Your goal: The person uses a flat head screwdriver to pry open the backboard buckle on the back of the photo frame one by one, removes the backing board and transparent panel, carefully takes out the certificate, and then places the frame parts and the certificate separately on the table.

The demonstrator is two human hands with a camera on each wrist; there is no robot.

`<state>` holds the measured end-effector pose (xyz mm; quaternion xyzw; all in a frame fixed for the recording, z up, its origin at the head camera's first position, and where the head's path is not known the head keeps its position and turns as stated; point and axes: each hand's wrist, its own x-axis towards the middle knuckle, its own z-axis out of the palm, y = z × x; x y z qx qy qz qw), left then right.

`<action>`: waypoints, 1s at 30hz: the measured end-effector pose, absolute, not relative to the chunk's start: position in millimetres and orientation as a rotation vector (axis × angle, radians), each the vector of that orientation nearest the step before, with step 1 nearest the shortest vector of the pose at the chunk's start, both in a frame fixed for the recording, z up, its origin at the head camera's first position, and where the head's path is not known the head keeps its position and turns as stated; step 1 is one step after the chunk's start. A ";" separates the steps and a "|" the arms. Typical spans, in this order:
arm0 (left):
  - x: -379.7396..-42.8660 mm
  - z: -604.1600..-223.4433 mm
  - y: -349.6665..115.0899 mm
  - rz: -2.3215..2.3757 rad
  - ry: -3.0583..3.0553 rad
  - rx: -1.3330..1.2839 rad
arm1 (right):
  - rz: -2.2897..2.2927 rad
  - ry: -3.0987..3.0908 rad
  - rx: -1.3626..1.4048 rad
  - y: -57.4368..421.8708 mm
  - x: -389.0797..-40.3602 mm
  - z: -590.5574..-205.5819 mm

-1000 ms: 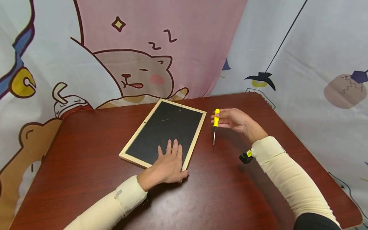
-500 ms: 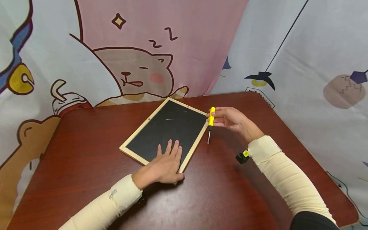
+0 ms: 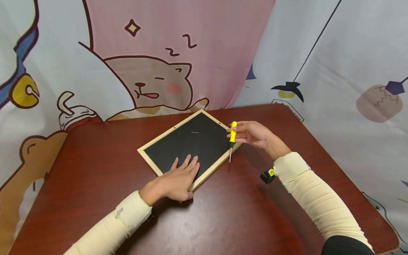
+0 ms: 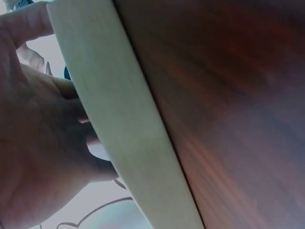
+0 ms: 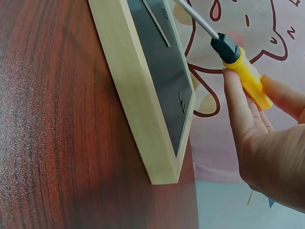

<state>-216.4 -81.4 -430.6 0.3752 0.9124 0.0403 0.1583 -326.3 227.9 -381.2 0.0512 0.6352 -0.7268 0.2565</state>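
Observation:
A picture frame (image 3: 188,141) with light wood edges and a black back panel lies on the table, turned at an angle. Small metal fittings show on its back in the right wrist view. My left hand (image 3: 179,179) rests on the panel with fingers spread, its thumb over the near corner; the left wrist view shows the pale wooden side (image 4: 109,105) beside the palm. My right hand (image 3: 251,134) pinches the yellow handle of a screwdriver (image 3: 233,132) between thumb and fingers. Its metal shaft points down, overlapping the frame's right edge in the head view.
The dark red-brown wooden table (image 3: 255,212) spreads out in front of me. A cartoon-printed curtain (image 3: 153,81) hangs close behind its far edge and along the right side. A small black device (image 3: 267,176) sits under my right wrist.
The picture frame has turned clockwise, its far end swinging right under the screwdriver. My left hand has moved slightly left with it. The right hand has shifted a little left, still holding the screwdriver.

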 end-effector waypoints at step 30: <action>-253.5 -432.8 -127.3 0.258 2.543 1.169 | -1.976 1.722 0.087 157.3 -341.9 -399.1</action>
